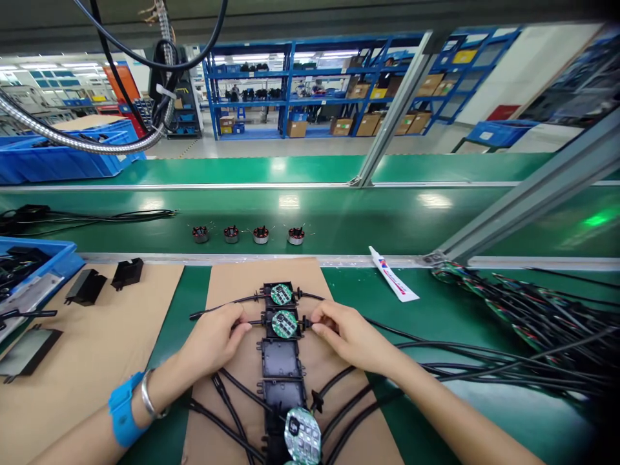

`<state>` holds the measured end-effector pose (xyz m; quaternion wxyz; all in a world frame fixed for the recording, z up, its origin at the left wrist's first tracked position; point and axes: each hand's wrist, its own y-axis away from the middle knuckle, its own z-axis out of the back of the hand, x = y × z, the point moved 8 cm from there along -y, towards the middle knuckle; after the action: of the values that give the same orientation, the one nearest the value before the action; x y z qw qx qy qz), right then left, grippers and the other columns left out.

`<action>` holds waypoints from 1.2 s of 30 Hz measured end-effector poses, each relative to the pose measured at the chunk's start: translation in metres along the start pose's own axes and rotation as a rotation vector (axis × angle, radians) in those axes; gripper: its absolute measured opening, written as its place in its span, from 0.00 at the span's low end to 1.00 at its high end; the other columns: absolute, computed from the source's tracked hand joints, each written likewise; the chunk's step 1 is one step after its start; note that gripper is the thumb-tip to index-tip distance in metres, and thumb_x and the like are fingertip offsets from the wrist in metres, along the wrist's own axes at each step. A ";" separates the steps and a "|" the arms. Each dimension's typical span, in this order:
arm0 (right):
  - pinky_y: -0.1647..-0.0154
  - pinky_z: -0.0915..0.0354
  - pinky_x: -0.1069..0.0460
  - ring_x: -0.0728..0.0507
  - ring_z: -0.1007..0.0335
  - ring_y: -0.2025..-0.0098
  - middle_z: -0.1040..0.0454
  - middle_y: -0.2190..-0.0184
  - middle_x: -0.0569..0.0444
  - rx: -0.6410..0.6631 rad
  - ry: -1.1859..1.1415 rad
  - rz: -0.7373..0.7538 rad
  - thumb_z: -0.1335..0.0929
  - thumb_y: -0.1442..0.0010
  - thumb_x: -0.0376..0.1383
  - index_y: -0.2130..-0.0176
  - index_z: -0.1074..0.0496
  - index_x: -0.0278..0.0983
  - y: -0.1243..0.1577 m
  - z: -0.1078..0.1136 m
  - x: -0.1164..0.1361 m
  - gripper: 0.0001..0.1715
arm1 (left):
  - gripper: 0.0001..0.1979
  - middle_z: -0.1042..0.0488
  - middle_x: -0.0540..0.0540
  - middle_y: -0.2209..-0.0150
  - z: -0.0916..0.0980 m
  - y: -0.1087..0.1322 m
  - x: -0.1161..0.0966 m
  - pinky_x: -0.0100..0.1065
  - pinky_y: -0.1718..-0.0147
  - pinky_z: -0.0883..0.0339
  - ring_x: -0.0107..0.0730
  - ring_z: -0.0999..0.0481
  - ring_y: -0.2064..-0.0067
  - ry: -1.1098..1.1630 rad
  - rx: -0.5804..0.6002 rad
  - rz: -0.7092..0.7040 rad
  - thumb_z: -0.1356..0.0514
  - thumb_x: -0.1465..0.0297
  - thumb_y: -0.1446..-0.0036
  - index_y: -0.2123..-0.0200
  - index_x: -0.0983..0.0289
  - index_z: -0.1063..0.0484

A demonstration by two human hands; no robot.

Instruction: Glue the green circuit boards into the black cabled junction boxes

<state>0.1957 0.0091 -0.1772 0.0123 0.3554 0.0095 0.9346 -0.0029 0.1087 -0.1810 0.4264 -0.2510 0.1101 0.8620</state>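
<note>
A column of black plastic housings (279, 359) runs down the middle cardboard sheet. In the second housing from the far end lies a round green circuit board (284, 324), with a black cable leaving it on each side. My left hand (217, 336) pinches the thin cable on its left. On the right, my right hand (349, 332) grips the thicker black cable (310, 323) close to its strain relief. Another round board (281, 294) sits in the farthest housing. Nearest me, a larger-looking board (303, 436) rests tilted over the housings, with a loose strain relief (317, 400) beside it.
Several copper-wound motor stators (260, 235) stand in a row beyond the rail. A white glue tube (393, 278) lies right of the cardboard. Bundled cables (523, 323) fill the right side. Black covers (86, 287) and a blue bin (58, 265) are at left. A metal conduit (97, 145) hangs overhead.
</note>
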 end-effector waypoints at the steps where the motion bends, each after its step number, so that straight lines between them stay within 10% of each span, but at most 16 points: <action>1: 0.65 0.38 0.51 0.47 0.36 0.68 0.31 0.69 0.54 -0.028 0.043 0.030 0.38 0.37 0.33 0.65 0.34 0.37 -0.001 -0.002 -0.003 0.04 | 0.06 0.28 0.52 0.68 -0.004 -0.002 0.003 0.34 0.67 0.38 0.35 0.29 0.66 -0.055 0.000 -0.003 0.48 0.70 0.38 0.68 0.62 0.35; 10: 0.57 0.41 0.46 0.42 0.39 0.62 0.29 0.67 0.50 -0.208 0.282 0.212 0.37 0.37 0.32 0.63 0.29 0.36 0.015 -0.004 0.025 0.07 | 0.04 0.30 0.57 0.59 0.000 0.019 -0.014 0.39 0.59 0.34 0.38 0.30 0.58 -0.132 -0.103 -0.142 0.47 0.69 0.38 0.64 0.62 0.34; 16: 0.60 0.42 0.47 0.40 0.42 0.58 0.35 0.65 0.52 0.197 0.139 0.082 0.27 0.50 0.44 0.68 0.34 0.37 0.049 -0.036 0.069 0.16 | 0.07 0.28 0.50 0.63 -0.019 0.053 -0.046 0.32 0.62 0.36 0.32 0.30 0.61 0.243 0.234 -0.248 0.38 0.71 0.44 0.63 0.60 0.33; 24: 0.61 0.43 0.51 0.45 0.41 0.60 0.38 0.65 0.56 0.257 0.047 0.185 0.28 0.50 0.33 0.74 0.43 0.37 0.061 -0.051 0.087 0.18 | 0.03 0.29 0.51 0.65 -0.035 0.062 -0.040 0.33 0.64 0.38 0.33 0.32 0.62 0.191 0.190 -0.314 0.46 0.75 0.39 0.64 0.61 0.35; 30: 0.62 0.38 0.51 0.46 0.36 0.63 0.32 0.63 0.53 0.120 -0.067 0.074 0.36 0.37 0.40 0.58 0.37 0.39 0.045 -0.014 0.045 0.09 | 0.05 0.31 0.51 0.67 0.000 0.056 -0.024 0.30 0.68 0.38 0.30 0.31 0.66 0.151 -0.021 -0.184 0.50 0.71 0.35 0.64 0.61 0.37; 36: 0.62 0.37 0.50 0.45 0.36 0.65 0.31 0.68 0.51 -0.081 0.229 0.210 0.42 0.34 0.31 0.66 0.35 0.37 0.032 -0.023 0.022 0.10 | 0.08 0.31 0.53 0.68 -0.016 0.049 -0.008 0.34 0.69 0.36 0.34 0.31 0.67 -0.135 -0.013 -0.100 0.51 0.70 0.35 0.67 0.62 0.36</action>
<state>0.1638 -0.0221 -0.1788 -0.0721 0.2447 -0.0640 0.9648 -0.0318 0.0670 -0.1913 0.4736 -0.2002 0.0628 0.8554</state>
